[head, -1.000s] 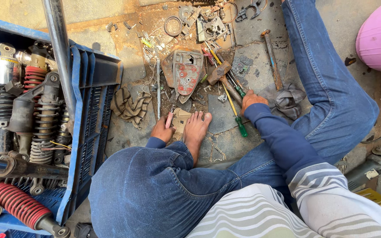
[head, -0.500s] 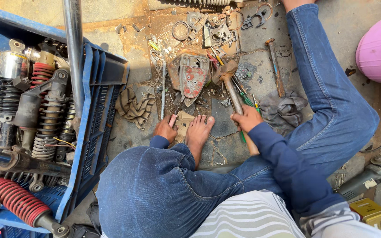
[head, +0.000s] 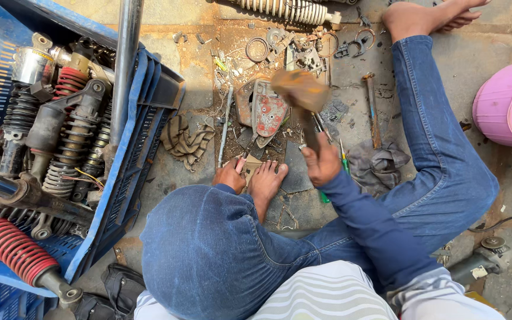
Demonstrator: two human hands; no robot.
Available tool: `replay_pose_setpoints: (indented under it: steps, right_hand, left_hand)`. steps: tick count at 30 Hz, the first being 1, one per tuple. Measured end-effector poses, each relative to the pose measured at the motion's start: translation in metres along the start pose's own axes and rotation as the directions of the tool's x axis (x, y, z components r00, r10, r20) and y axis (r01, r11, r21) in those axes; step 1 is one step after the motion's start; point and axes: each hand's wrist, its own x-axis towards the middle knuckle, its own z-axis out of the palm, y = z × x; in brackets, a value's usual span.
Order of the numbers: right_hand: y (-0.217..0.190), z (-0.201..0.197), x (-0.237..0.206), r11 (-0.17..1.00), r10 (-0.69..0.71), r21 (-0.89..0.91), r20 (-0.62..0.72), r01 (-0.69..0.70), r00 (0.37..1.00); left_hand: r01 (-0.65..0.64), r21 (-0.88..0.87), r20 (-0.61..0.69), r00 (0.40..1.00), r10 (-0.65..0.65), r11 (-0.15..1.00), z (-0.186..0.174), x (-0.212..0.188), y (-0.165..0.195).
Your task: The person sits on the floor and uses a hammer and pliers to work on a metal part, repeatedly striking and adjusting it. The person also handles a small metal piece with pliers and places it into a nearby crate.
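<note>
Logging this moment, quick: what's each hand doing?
Left hand: closed on a thin tool, pressed to the ground.
Right hand: closed around a raised hammer.

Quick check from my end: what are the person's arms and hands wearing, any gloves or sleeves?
No gloves: both the left hand and the right hand are bare. The right arm wears a long dark blue sleeve that reaches the wrist, under a striped white and grey shirt. A blue cuff shows at the left wrist; the rest of that arm is hidden behind the knee. No watch or rings are visible.
</note>
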Motion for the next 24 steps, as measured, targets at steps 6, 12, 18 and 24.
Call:
replay_pose_setpoints:
  steps: [6,12,18,24]
  right_hand:
    - [0.006,0.029,-0.013,0.984,0.116,-0.159,0.254,-0.077,0.960]
    - [-0.075,-0.043,-0.016,0.985,-0.050,0.170,0.123,0.028,0.991]
    - [-0.030,-0.027,-0.004,0.969,-0.069,0.230,-0.081,0.086,0.994]
    - [0.017,0.015,-0.004,0.980,0.119,-0.171,0.104,-0.100,0.987]
  left_hand:
    - [0.237,-0.218,-0.074,0.963,-0.258,0.947,0.011,0.007,0.017]
    - [0.150,-0.097,-0.009,0.988,-0.151,0.984,0.008,0.002,0.006]
    - [0.100,-0.134,0.022,0.995,-0.098,0.986,0.009,0.001,-0.006]
    - [0.218,-0.261,0.065,0.976,-0.208,0.940,0.009,-0.008,0.006]
